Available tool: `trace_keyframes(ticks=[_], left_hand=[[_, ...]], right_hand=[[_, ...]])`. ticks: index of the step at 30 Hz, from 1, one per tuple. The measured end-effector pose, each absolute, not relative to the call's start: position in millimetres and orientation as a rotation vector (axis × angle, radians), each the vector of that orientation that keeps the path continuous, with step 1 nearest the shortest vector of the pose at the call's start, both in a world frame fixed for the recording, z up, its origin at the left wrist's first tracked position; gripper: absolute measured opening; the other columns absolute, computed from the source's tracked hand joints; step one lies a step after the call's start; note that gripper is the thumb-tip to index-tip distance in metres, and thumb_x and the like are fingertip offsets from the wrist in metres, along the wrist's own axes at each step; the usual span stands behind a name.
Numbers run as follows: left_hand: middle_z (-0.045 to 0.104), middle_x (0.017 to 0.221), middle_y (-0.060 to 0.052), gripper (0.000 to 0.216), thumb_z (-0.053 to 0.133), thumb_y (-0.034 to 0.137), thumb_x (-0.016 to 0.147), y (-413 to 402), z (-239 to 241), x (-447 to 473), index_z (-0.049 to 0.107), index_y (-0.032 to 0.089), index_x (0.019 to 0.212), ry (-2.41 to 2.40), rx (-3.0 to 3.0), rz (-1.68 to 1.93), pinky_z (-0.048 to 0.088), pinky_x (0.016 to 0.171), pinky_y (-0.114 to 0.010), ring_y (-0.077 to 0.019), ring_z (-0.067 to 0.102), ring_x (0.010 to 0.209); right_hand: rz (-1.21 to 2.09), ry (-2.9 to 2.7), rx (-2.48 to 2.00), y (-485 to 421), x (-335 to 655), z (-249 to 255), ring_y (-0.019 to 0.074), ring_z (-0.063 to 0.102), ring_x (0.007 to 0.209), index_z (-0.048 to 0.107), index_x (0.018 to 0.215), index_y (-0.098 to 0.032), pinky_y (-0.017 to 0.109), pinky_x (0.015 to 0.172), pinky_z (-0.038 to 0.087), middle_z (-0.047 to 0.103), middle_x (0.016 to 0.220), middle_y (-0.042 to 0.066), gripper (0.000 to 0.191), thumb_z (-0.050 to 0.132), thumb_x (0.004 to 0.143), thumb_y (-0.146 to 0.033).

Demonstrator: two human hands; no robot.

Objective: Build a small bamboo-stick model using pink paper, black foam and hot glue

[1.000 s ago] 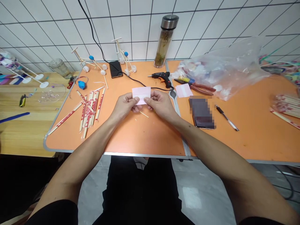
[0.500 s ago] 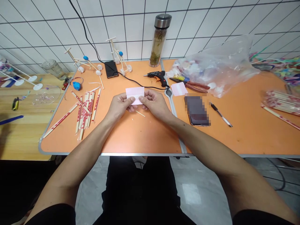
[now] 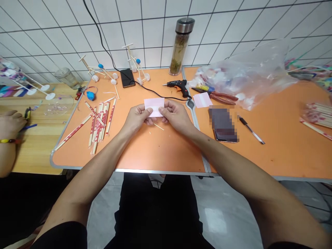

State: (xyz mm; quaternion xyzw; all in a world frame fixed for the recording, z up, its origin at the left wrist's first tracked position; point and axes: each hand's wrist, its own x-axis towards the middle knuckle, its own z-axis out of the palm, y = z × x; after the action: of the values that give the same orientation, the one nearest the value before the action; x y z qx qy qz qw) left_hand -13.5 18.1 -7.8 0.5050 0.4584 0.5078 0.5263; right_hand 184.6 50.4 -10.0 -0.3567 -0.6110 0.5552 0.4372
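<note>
A small pale pink piece of paper [image 3: 154,103] is held up between both my hands over the orange table. My left hand [image 3: 138,116] pinches its lower left part, thumb in front and fingers behind. On the right side, my right hand [image 3: 173,112] grips it the same way, the two thumbs close together. Below the hands a thin wooden stick [image 3: 158,126] lies on the tabletop. Left of my left hand are several wrapped chopsticks [image 3: 100,124] with red-printed sleeves. Another pink paper [image 3: 203,100] rests to the right of my right hand.
Behind stand a black hot glue gun [image 3: 178,86], a tall tea bottle [image 3: 180,48] and stick models [image 3: 140,71] with blue balls. To the right are pliers [image 3: 220,97], a phone [image 3: 223,124], a pen [image 3: 251,129] and a plastic bag [image 3: 249,72]. Another person's hand [image 3: 11,124] is at far left.
The view has shifted slightly, so things appear further right. Another person's hand has come in at the far left, by the yellow-and-black tool. My hands keep the same hold on the paper.
</note>
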Motion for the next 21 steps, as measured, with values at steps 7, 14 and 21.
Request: trace_keyframes(ticks=[7,14,21], left_hand=[[0.079,0.071,-0.007,0.059,0.098,0.069,0.077,19.0,-9.9,-8.3,0.076,0.015,0.087,1.063,1.207,1.178,0.054,0.055,-0.024,-0.0129,0.068,0.053],[0.081,0.074,-0.006,0.049,0.098,0.056,0.083,16.9,-9.9,-13.3,0.069,0.016,0.084,1.096,1.127,1.172,0.055,0.057,-0.021,-0.0111,0.07,0.054],[0.081,0.073,-0.007,0.05,0.101,0.056,0.08,19.5,-13.9,-15.3,0.078,0.013,0.092,1.079,1.124,1.174,0.054,0.056,-0.022,-0.0118,0.069,0.054]], right_hand=[[1.369,-1.518,-0.849,49.1,185.4,-12.9,0.0182,0.066,0.071,0.076,0.102,-0.021,0.031,0.06,0.053,0.078,0.088,0.005,0.05,0.094,0.084,-0.065],[1.3,-1.523,-0.893,50.2,185.6,-13.9,0.0165,0.062,0.064,0.075,0.097,-0.022,0.031,0.059,0.054,0.073,0.079,0.002,0.043,0.09,0.087,-0.061],[1.328,-1.52,-0.881,46.3,183.9,-11.9,0.0159,0.062,0.063,0.075,0.097,-0.022,0.031,0.06,0.055,0.075,0.081,0.002,0.04,0.09,0.086,-0.057]])
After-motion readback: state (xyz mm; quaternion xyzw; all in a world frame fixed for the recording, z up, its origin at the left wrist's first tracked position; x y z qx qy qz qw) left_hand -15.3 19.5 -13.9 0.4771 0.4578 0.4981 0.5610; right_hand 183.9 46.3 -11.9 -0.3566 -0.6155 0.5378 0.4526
